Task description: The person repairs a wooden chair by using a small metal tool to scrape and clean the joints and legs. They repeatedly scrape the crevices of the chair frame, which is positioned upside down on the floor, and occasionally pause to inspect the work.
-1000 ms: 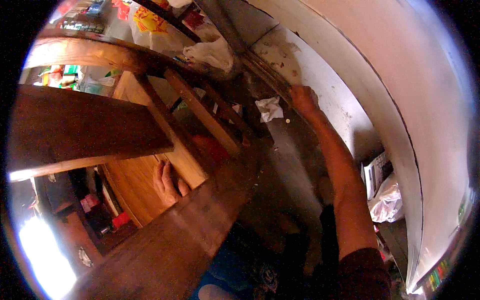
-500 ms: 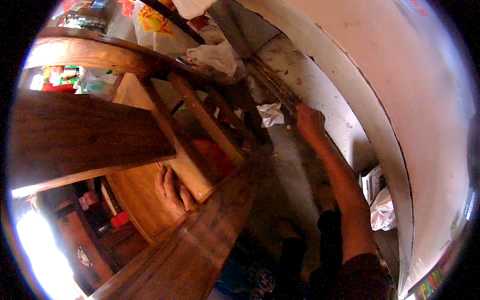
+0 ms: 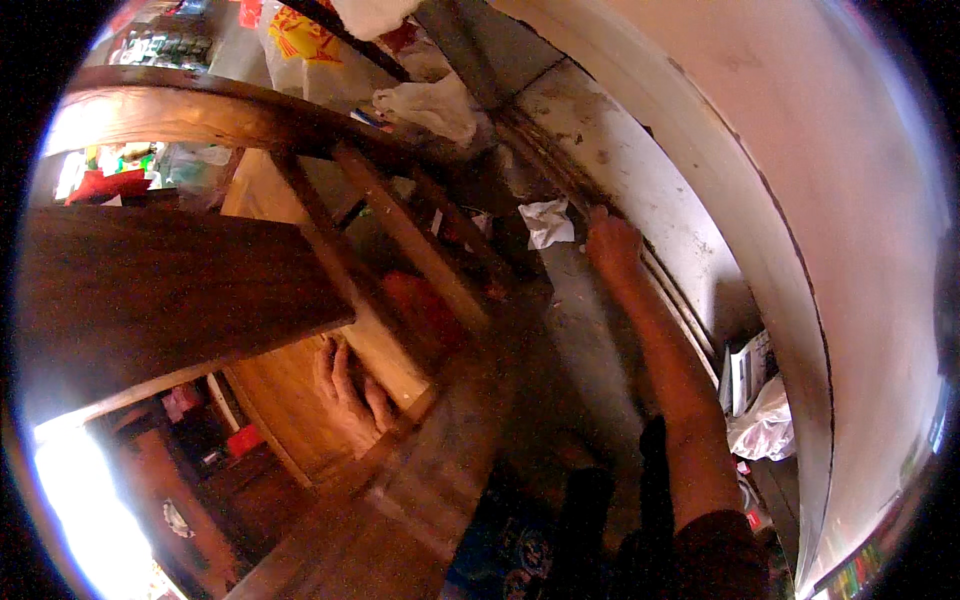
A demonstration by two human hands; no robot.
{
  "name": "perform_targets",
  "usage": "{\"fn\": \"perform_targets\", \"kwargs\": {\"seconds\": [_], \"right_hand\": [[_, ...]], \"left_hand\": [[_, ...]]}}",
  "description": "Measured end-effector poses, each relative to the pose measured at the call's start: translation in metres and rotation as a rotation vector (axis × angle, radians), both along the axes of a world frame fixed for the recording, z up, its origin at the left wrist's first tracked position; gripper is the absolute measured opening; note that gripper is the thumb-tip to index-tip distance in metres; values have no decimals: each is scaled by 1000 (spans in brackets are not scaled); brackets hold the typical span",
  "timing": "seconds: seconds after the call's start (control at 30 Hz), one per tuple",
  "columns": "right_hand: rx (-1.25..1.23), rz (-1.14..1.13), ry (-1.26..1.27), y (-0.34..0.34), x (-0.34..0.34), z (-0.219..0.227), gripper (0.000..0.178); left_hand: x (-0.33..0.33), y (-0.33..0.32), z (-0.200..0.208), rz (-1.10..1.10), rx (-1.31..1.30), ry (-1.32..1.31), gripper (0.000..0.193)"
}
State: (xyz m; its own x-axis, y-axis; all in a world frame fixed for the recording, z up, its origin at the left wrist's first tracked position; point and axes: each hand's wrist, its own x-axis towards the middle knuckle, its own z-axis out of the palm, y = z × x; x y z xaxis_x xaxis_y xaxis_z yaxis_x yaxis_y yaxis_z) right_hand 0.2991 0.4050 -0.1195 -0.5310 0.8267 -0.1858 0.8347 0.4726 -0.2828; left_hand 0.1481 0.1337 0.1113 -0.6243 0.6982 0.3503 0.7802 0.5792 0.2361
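Observation:
My left hand (image 3: 354, 396) lies on a light brown wooden panel (image 3: 285, 385) inside a piece of wooden furniture. Its fingers are stretched and slightly apart, beside a pale wooden rail (image 3: 392, 360); a dark wooden board (image 3: 430, 470) hides the wrist. Low by the white wall, my right hand (image 3: 612, 245) is closed, at a long thin dark strip (image 3: 540, 150) running along the wall's foot. What the fingers hold, if anything, is hidden. A crumpled white paper (image 3: 547, 223) lies on the floor just left of that hand.
A wide dark plank (image 3: 170, 275) and a curved beam (image 3: 200, 110) of the furniture fill the left. White plastic bags (image 3: 430, 108) sit at the back. On the right, a clear plastic bag (image 3: 765, 425) and a white box (image 3: 748, 370) stand near a large pale curved surface (image 3: 800, 170).
My right hand has shifted slightly down and left, baring more of the strip lines behind it. The view has tilted a little. My left hand stays on the panel.

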Motion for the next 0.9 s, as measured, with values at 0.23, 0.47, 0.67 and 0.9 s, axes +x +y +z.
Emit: {"fn": "perform_targets", "kwargs": {"seconds": [0.23, 0.47, 0.67, 0.9], "right_hand": [[16, 61, 256, 39, -75, 20, 14], [-45, 0, 271, 11, -4, 14, 12], [29, 62, 47, -5, 42, 13, 8], [3, 48, 117, 18, -21, -1, 8]], "left_hand": [[3, 1, -1, -2, -1, -52, 41], [1, -2, 1, 4, 17, -113, 42], [1, -1, 1, -16, -53, -41, 40], [1, -4, 9, -23, -89, -45, 40]]}}
